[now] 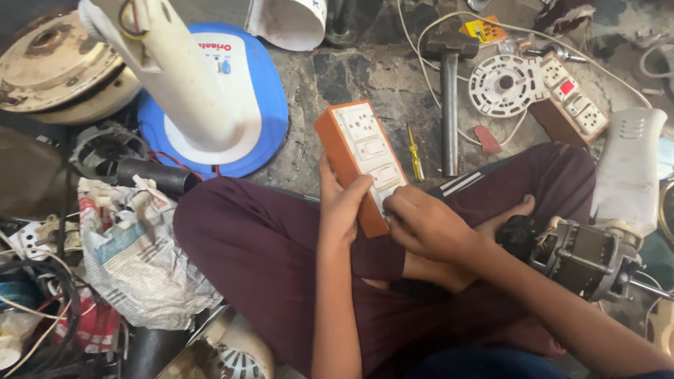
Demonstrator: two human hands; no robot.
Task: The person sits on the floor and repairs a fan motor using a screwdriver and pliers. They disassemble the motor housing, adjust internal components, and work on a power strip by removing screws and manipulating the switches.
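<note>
My left hand point(342, 203) grips an orange switch box point(359, 160) with a white front plate carrying a socket and switches, holding it tilted above my lap. My right hand point(421, 223) presses against the box's lower right end, fingers curled at its edge. Whether they pinch a small part I cannot tell. A small yellow-handled screwdriver point(415, 154) lies on the stone floor just right of the box.
A hammer point(449, 91) lies beyond the screwdriver. A second switch board point(570, 97) and a white round plate point(503, 85) sit far right. A fan motor point(593, 254) rests by my right knee. A white-and-blue fan base point(210, 105) and crumpled newspaper point(137, 253) lie left.
</note>
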